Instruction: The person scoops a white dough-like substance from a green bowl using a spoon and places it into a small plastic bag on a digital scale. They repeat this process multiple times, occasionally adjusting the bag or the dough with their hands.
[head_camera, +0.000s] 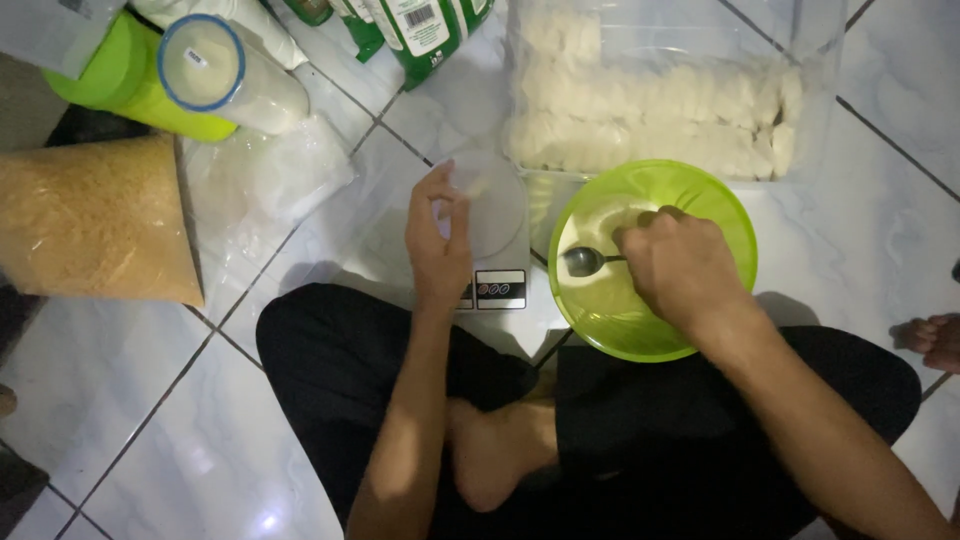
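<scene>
Right hand (680, 268) is down in the lime-green bowl (720, 215), fingers closed tight on the handle of a metal spoon (583, 261) — the spoon's head sits low against the bowl's left inner wall, over a pale, powdery white patch on the bowl's floor. This looks like the scooping step: a portion is being lifted out of the bowl.

Left hand (438, 235) hovers over the small kitchen scale (497, 262), thumb and fingertips pinched on the edge of a thin, clear little bag (490, 200) that rests over the round weighing plate. The bag is near see-through and hard to read; whether anything is inside it I cannot tell.

The next move, by my reading, calls for a level carry — spoon up over the bowl's rim, across the short gap to the left, and a gentle tip into the bag's mouth, which the left hand has to hold wide enough. Powder is light and spills easily, and the scale needs to stay undisturbed.

All of this sits on the white tiled floor (150, 420), the bowl just right of the scale and touching the person's crossed legs. Behind the bowl, a clear plastic tub (800, 60) stacked with filled white packets. To the left, a big bag of golden crumbs (95, 220), a green cylinder container (130, 85) and a blue-rimmed jar (225, 75).
</scene>
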